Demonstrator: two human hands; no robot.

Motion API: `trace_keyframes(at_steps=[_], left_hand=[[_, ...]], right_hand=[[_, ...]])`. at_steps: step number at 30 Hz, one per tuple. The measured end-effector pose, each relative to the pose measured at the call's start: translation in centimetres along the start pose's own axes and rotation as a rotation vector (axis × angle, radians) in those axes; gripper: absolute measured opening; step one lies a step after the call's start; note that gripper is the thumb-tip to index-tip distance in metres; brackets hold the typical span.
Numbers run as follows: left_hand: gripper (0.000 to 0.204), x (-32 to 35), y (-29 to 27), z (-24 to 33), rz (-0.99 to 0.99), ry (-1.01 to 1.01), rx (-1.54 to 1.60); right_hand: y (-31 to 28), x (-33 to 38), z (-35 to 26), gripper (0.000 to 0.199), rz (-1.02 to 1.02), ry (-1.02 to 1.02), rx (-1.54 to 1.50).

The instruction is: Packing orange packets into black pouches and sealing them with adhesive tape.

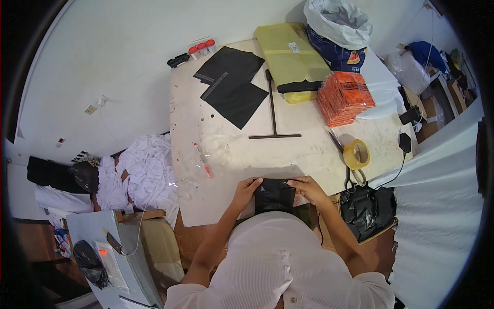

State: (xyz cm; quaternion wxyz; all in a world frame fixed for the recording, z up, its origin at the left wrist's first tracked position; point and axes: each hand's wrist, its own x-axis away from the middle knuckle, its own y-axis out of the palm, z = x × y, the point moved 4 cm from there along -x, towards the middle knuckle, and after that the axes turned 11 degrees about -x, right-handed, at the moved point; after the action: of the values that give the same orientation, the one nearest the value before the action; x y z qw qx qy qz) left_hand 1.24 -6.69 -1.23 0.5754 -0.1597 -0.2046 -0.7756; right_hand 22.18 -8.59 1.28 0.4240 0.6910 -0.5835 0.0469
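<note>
At the table's near edge, close to my body, I hold a small black plastic packet [275, 196]. My left hand [248, 191] pinches its upper left corner, and my right hand [307, 189] grips the upper right corner. The packet looks flat, with a glossy front. Farther off on the table lie two stacks of flat black plastic bags [234, 100], overlapping at an angle. Just right of them rests a dark T-shaped metal bar [274, 110]. A red and white pen [203, 160] lies left of my hands.
On the right stand an orange stack of packets [346, 99], a yellow tape roll [356, 154] and scissors [346, 159]. Behind are a yellow package [290, 51] and a large sack [337, 36]. Red-capped containers [202, 48] line the back left; black bags [368, 210] fill a box below right.
</note>
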Motion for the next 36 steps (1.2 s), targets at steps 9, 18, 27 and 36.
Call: trace_keyframes(at_steps=[9, 18, 27, 36], left_hand=[[0.022, -2.3, 0.0, 2.2, -0.003, 0.15, -0.036], [0.018, -3.7, 0.2, 3.8, -0.063, 0.187, -0.075], [0.024, -3.8, -0.2, 5.0, -0.232, 0.254, -0.143], [0.031, -4.7, -1.2, 4.9, -0.214, 0.148, -0.112]], right_hand=[[-0.8, -1.5, -1.9, 0.028, 0.006, -0.109, -0.021], [-1.8, -2.4, -3.2, 0.026, -0.01, -0.081, -0.083], [-3.1, -3.9, -3.9, 0.023, 0.004, -0.085, -0.156], [-3.3, -4.8, -4.4, 0.021, -0.111, -0.009, -0.141]])
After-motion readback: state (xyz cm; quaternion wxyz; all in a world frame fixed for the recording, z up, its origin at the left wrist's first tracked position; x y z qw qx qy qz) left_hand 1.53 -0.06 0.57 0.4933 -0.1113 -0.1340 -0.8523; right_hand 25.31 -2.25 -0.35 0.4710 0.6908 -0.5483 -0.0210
